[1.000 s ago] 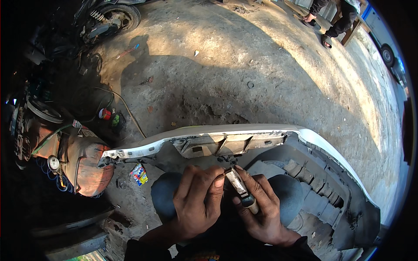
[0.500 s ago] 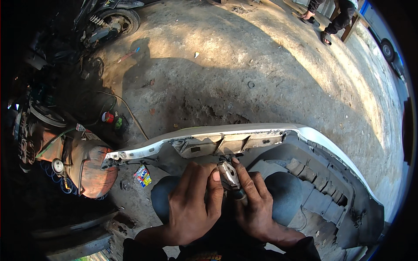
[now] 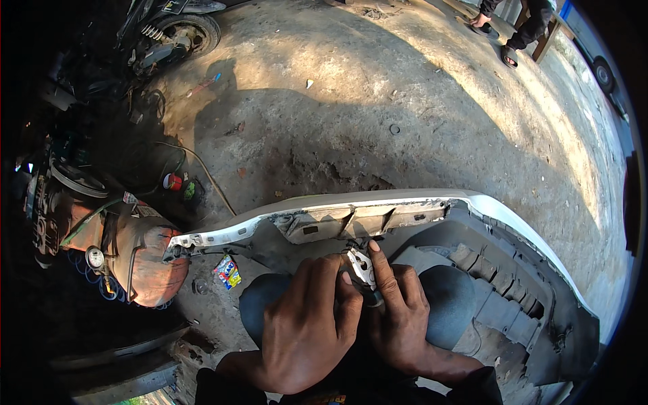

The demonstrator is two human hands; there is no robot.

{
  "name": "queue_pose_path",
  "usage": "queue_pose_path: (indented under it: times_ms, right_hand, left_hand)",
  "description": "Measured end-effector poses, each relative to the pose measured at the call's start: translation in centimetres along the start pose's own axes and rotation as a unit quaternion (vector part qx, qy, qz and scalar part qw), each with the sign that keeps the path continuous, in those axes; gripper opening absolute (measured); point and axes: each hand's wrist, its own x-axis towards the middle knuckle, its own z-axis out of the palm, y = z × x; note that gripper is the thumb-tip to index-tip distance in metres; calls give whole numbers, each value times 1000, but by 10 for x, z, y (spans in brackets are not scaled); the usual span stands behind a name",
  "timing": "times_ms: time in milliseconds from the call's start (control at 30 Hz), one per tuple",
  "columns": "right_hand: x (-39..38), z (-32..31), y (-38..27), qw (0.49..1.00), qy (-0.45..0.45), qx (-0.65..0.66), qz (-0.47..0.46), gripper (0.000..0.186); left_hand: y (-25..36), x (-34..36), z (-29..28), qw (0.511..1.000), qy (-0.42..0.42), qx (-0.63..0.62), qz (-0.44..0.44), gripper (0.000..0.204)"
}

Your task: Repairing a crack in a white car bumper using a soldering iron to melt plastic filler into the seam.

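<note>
My left hand (image 3: 304, 324) is closed, its fingertips at the head of the silver pliers (image 3: 361, 266); what they pinch is hidden. My right hand (image 3: 398, 320) grips the pliers, index finger stretched along the head, the dark handle mostly hidden. Just beyond both hands lies a white bumper (image 3: 503, 223), its dirty inner side toward me, with ribs, slots and a dark plastic liner spreading to the right. My knees (image 3: 445, 307) are bent either side of my hands.
An orange compressor tank (image 3: 155, 270) with gauge and hoses stands left, near a blue-yellow packet (image 3: 227, 271) and red can (image 3: 172, 181). A motorbike wheel (image 3: 192, 34) is at upper left, another person's leg (image 3: 523, 34) and hand at upper right, and a vehicle (image 3: 604, 77) at the far right.
The pliers have turned more upright and moved slightly up between my hands. My right index finger has extended along their head, and my left fingers have come over the jaw end.
</note>
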Motion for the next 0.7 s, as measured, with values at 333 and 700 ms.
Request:
queue_pose_path:
  times_ms: [333,700]
  right_hand:
    - [2,-9,-3,999,-37,34,15,91]
    - [3,-11,-6,997,-38,70,12,83]
  left_hand:
    - [-23,6,-6,997,-9,-59,42,8]
    - [-35,6,2,987,-4,-156,38,7]
